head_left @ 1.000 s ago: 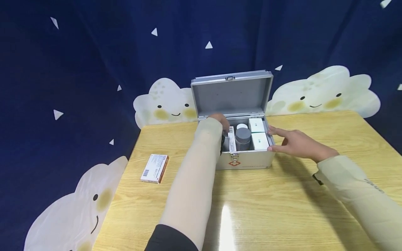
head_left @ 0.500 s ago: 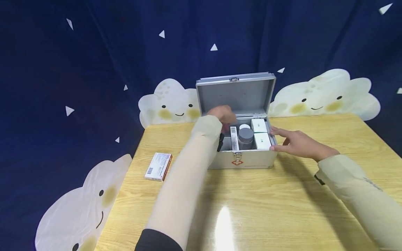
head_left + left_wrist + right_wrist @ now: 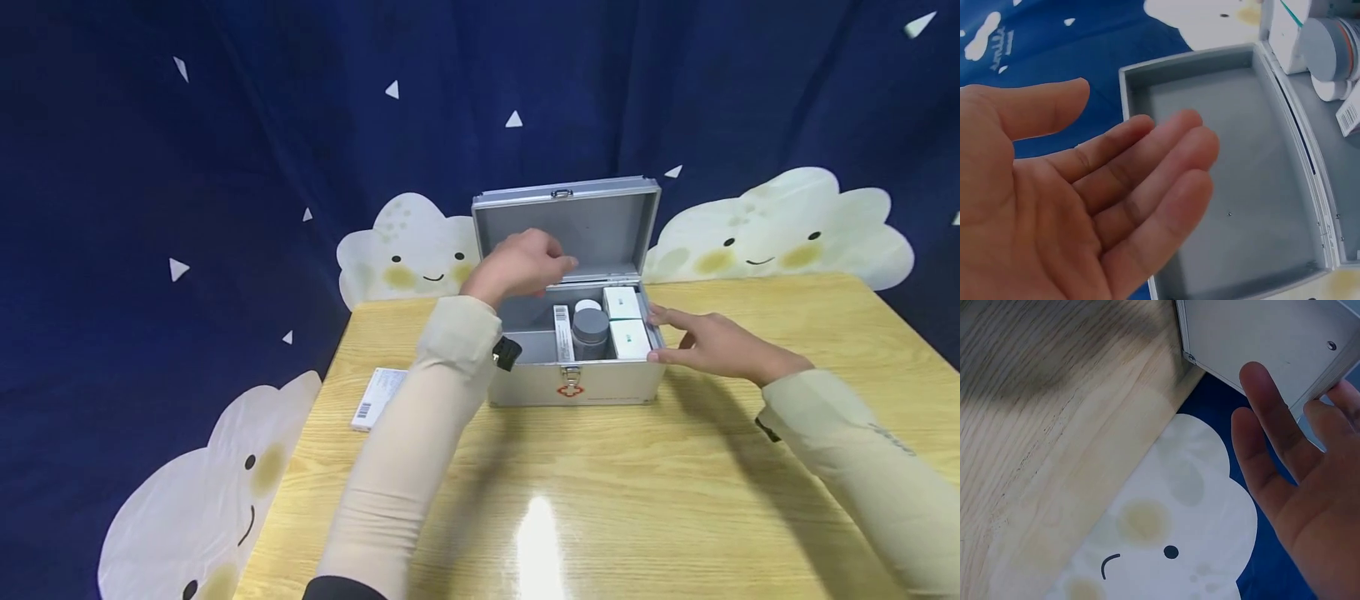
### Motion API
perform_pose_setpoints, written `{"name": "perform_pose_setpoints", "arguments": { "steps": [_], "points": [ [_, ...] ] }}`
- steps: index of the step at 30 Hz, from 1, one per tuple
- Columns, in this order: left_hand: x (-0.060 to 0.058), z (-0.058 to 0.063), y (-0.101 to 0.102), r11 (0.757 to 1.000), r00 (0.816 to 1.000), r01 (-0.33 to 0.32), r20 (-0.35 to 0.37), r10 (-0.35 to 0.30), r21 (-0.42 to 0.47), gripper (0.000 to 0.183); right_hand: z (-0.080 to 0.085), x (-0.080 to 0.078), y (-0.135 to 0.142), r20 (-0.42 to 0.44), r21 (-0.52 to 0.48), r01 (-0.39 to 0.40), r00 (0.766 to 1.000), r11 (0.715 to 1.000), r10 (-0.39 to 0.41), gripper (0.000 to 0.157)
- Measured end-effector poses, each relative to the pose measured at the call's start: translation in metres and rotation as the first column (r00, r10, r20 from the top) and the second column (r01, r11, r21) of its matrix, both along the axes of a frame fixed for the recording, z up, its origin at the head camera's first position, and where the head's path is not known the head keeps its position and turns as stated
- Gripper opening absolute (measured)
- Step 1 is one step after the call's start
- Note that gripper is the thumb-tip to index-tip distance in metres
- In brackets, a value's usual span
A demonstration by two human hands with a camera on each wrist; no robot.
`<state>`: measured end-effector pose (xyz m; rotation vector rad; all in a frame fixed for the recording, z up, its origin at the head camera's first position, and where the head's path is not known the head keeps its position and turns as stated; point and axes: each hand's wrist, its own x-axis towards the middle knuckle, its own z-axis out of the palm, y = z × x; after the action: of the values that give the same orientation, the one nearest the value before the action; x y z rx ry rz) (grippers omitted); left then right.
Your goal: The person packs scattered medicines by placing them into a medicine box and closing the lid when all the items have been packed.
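Observation:
A silver first-aid case (image 3: 517, 392) with a red cross stands with its lid (image 3: 585, 229) raised. My left hand (image 3: 521, 265) hovers over its left half, before the lid. In the left wrist view the left palm (image 3: 1054, 212) shows bare, fingers loosely bent and holding nothing. My right hand (image 3: 712, 343) touches the case's right wall near the rim, fingers extended. In the right wrist view that hand (image 3: 1316, 494) lies beside the metal side panel (image 3: 1266, 344). Inside the case are a narrow medicine box (image 3: 562, 333), a grey-capped bottle (image 3: 591, 329), a white-capped bottle (image 3: 587, 306) and white boxes (image 3: 628, 338).
Another medicine box (image 3: 377, 396) lies flat on the wooden table (image 3: 600, 483) to the left, partly covered by the left forearm. A dark blue curtain (image 3: 337, 125) with cloud pictures hangs behind the table.
My left hand has risen from inside the case to above it, showing nothing held. The narrow medicine box stands beside the bottles throughout. The right hand has stayed at the case's right wall.

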<state>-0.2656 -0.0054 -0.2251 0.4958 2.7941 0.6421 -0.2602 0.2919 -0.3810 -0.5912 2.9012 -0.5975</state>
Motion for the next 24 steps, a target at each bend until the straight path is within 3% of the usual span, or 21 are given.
{"name": "perform_pose_setpoints", "arguments": {
  "steps": [3, 7, 11, 16, 20, 24],
  "points": [
    [0.002, 0.001, 0.001, 1.0, 1.0, 0.023, -0.017, -0.022, 0.014, 0.033, 0.0, 0.0, 0.002, -0.004, 0.002, -0.005, 1.0, 1.0, 0.005, 0.087],
    [0.011, 0.002, -0.002, 0.995, 0.99, 0.036, -0.141, -0.023, 0.09, 0.029, 0.0, 0.001, 0.001, -0.015, 0.006, -0.015, 1.0, 1.0, 0.015, 0.086],
    [0.023, 0.002, -0.016, 0.972, 0.963, 0.071, -0.27, -0.008, 0.226, 0.028, 0.0, 0.001, 0.003, -0.033, 0.018, -0.027, 0.999, 0.999, 0.027, 0.086],
    [0.034, -0.009, -0.047, 0.94, 0.925, 0.115, -0.379, 0.017, 0.322, 0.025, 0.0, 0.0, 0.004, -0.041, 0.016, -0.044, 0.998, 0.999, 0.045, 0.085],
    [0.033, -0.019, -0.074, 0.92, 0.914, 0.086, -0.399, 0.08, 0.382, 0.025, 0.001, 0.001, 0.004, -0.044, 0.004, -0.05, 0.998, 0.999, 0.05, 0.082],
    [0.031, -0.03, -0.093, 0.94, 0.92, 0.02, -0.373, 0.116, 0.342, 0.026, -0.001, 0.001, 0.005, -0.037, -0.001, -0.055, 0.998, 0.998, 0.055, 0.079]
  ]
}}
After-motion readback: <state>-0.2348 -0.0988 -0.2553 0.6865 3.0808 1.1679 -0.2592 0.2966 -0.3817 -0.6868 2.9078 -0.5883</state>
